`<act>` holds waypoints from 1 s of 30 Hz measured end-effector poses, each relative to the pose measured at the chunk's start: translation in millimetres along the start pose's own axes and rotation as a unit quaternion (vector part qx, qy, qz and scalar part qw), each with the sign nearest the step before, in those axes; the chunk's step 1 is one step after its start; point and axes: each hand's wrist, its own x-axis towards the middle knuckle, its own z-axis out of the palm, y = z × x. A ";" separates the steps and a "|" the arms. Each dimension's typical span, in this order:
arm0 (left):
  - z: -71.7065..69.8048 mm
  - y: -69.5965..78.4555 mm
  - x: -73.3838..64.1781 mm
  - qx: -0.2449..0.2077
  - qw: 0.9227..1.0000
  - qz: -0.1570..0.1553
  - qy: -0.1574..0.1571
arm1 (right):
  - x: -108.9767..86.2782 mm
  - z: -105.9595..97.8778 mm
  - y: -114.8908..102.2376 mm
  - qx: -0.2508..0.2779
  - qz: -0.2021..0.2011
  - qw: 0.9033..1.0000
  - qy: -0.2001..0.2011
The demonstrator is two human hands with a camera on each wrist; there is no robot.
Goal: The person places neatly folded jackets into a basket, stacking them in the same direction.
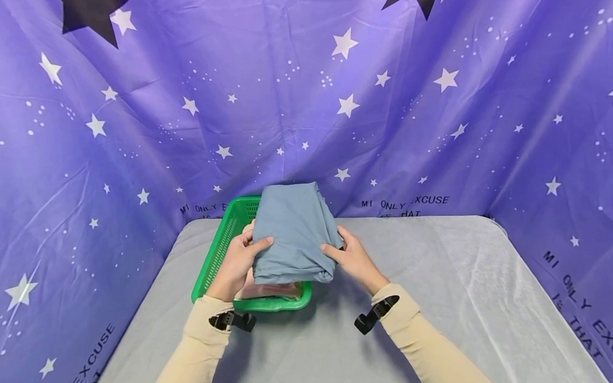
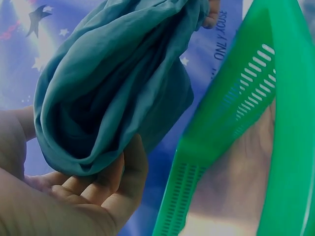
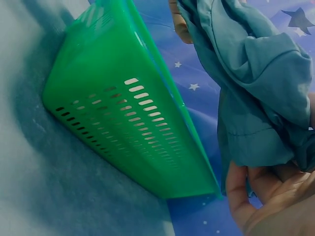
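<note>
A folded blue-grey garment [image 1: 293, 232] is held up over the right part of a green plastic basket [image 1: 213, 257]. My left hand [image 1: 239, 261] grips its left edge, thumb on top and fingers beneath. The right hand [image 1: 357, 261] pinches the opposite edge the same way. From the left wrist view, the cloth [image 2: 118, 88] shows as a thick fold with the fingers [image 2: 130, 182] curled under it. The right wrist view has the garment [image 3: 261, 88] above the basket's rim level, beside its slotted wall [image 3: 123, 113]. Pinkish cloth [image 1: 265, 291] lies inside the basket, partly hidden by the garment.
The basket stands at the back left of a table with a grey cloth [image 1: 447, 300]. A purple star-printed curtain [image 1: 291, 100] hangs behind and along both sides. Black straps [image 1: 377, 314] circle both wrists over cream sleeves.
</note>
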 end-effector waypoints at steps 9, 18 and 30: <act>-13.3 -6.9 5.2 -0.002 1.000 -0.005 0.002 | 11.0 15.0 3.6 0.006 0.018 1.000 -0.005; -24.6 -9.8 7.1 0.001 1.000 -0.032 0.000 | 17.0 24.5 3.0 -0.004 0.039 0.999 -0.013; -32.6 -10.1 13.2 -0.034 0.998 -0.054 -0.003 | 25.0 31.4 2.9 -0.020 0.050 0.998 -0.022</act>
